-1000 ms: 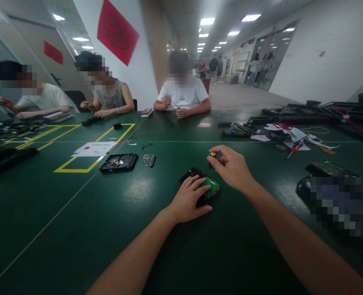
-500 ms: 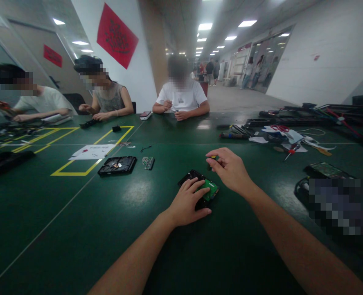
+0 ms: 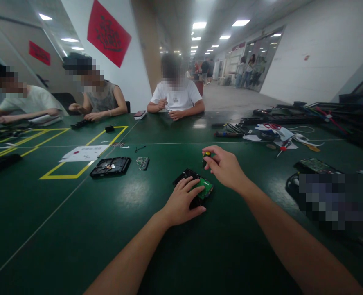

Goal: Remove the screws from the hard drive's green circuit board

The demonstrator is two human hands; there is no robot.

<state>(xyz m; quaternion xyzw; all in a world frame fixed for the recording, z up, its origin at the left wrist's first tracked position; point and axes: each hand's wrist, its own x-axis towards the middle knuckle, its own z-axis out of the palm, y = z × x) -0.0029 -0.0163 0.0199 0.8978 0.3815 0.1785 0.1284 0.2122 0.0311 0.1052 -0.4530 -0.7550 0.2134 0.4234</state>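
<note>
A black hard drive (image 3: 206,189) with a green circuit board on its upper face lies on the dark green table. My left hand (image 3: 181,201) rests across it, fingers spread over the top and the thumb at its near edge. Just beyond the drive's far right corner, my right hand (image 3: 227,166) pinches a small screwdriver (image 3: 207,154) between thumb and fingers. Its dark handle has a yellow cap; I cannot make out the shaft or tip. Left of the drive are a loose circuit board (image 3: 143,163) and another black drive casing (image 3: 110,167).
A white paper (image 3: 83,153) lies within yellow tape at left. Tools, cables and scraps (image 3: 279,133) are spread at the far right, near a red-handled screwdriver (image 3: 285,146). A green board (image 3: 313,165) sits nearer me. Several people sit across the table.
The whole scene has shifted a little left as my view turned. More of the yellow cap shows between my right fingers. My left hand stays on the hard drive.
</note>
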